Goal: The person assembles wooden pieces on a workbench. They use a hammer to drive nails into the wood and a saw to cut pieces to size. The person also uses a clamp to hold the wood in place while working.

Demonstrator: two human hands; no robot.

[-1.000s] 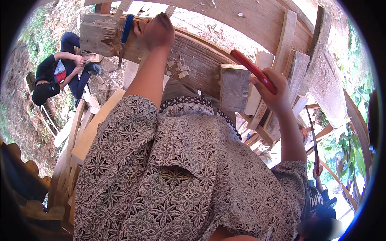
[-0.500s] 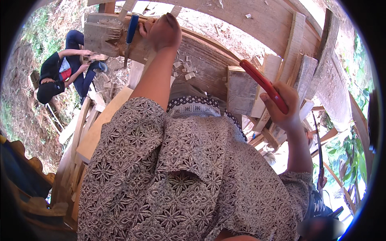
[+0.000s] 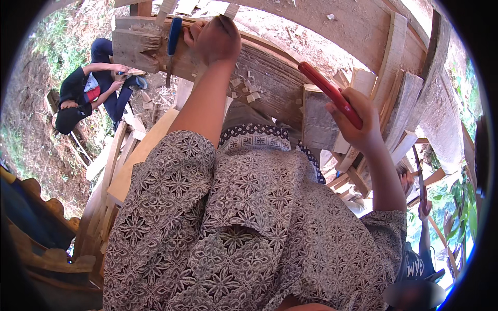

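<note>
At the top centre my left hand is closed in a fist above the wooden workpiece. A dark spot shows at the top of the fist, and whatever the fingers hold is hidden. Just left of it, a chisel-like tool with a blue handle and a narrow metal blade rests against the wood, apart from the fist. My right hand, raised at the right, is wrapped round the near end of a long red tool. Its far end points up and left toward the workpiece; its exact kind is unclear.
Wood chips lie beside the workpiece. Planks and offcuts lean at the right, and a pale board lies left. A seated person works at the far left. Another person at lower right grips a long thin tool.
The red tool and my right hand have shifted slightly left, its far end nearer the workpiece. The whole view has drifted a little to the right. My left hand keeps its grip.
</note>
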